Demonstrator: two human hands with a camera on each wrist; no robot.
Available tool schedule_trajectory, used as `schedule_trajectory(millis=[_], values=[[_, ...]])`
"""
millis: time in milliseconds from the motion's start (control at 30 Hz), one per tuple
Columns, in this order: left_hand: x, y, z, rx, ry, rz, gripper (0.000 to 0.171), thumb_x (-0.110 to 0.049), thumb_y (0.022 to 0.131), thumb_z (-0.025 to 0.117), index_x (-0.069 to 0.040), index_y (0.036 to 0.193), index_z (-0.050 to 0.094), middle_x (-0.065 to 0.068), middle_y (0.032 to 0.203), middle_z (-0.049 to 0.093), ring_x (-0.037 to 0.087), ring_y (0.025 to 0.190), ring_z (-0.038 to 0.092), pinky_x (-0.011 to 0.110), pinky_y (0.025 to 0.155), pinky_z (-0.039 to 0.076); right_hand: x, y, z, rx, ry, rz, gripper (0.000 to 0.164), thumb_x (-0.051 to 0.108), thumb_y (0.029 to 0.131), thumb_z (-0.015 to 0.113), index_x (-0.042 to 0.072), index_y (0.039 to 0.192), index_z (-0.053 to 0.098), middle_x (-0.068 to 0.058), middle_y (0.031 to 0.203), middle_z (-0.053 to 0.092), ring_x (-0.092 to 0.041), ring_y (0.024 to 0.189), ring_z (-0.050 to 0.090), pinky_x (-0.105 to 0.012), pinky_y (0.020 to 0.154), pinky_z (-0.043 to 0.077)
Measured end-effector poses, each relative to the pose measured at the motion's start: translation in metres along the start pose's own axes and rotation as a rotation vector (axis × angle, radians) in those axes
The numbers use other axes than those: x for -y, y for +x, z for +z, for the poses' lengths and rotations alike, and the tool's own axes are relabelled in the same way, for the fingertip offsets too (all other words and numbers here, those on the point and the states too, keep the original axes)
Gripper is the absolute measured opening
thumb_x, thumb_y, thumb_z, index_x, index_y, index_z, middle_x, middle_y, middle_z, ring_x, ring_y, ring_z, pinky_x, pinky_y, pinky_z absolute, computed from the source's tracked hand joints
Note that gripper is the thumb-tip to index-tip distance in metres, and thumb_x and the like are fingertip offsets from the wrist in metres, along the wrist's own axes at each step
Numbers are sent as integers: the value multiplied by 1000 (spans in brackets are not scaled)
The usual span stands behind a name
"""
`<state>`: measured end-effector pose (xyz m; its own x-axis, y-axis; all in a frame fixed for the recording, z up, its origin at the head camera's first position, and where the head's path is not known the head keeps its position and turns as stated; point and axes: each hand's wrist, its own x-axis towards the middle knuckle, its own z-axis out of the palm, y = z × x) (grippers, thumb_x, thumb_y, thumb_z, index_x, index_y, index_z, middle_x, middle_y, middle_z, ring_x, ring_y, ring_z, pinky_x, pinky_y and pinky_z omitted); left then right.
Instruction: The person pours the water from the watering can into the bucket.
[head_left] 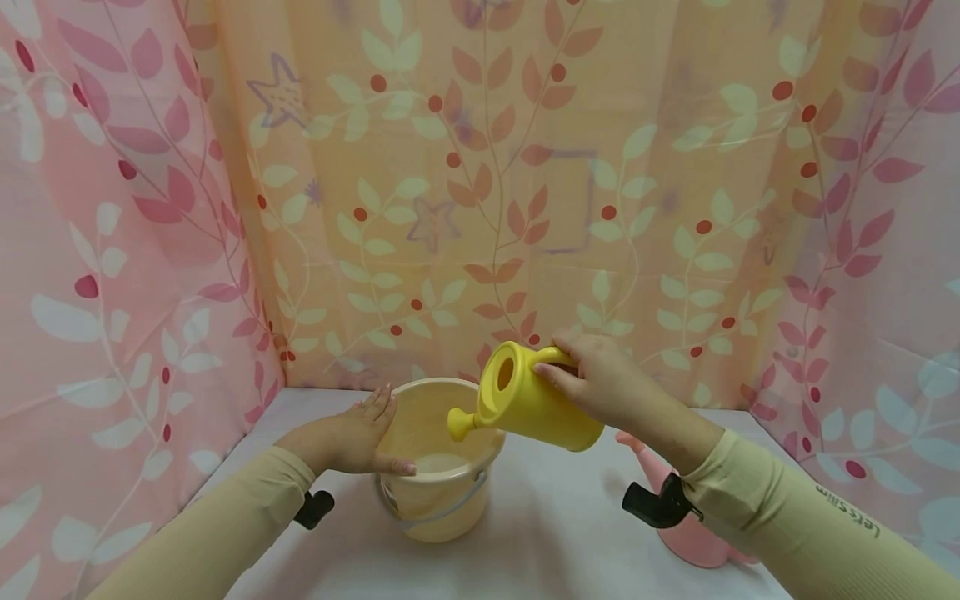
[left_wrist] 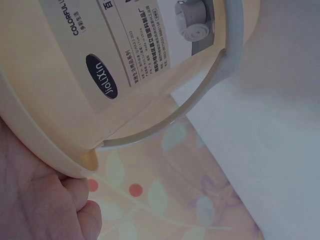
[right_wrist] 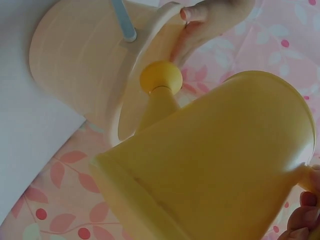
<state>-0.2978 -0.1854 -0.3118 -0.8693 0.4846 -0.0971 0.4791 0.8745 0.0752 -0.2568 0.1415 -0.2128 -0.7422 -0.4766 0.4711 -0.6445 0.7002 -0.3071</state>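
Yellow watering can (head_left: 551, 410) tipped, spout over bucket (head_left: 427, 496); right hand (head_left: 611, 379) grips its handle. Left hand (head_left: 351, 435) spread on bucket rim. Pouring seemingly underway, flow not visible; can not yet back on bench (head_left: 555, 533).

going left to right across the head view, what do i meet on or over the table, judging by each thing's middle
Left hand → cream bucket → yellow watering can → right hand → pink object, partly hidden behind the right forearm.
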Motion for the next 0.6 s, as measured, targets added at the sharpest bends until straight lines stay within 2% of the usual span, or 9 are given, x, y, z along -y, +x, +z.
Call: schedule_trajectory(millis=[600], values=[[1,1,2,-15,-6,4,116,-77,72,46,12,140,17,30,148,4,39,137,6,51,108,16,-1,0,0,5,5,-2,20,28,86,64,12,83,54,2,69,51,-13,64,48,-25,57,46]])
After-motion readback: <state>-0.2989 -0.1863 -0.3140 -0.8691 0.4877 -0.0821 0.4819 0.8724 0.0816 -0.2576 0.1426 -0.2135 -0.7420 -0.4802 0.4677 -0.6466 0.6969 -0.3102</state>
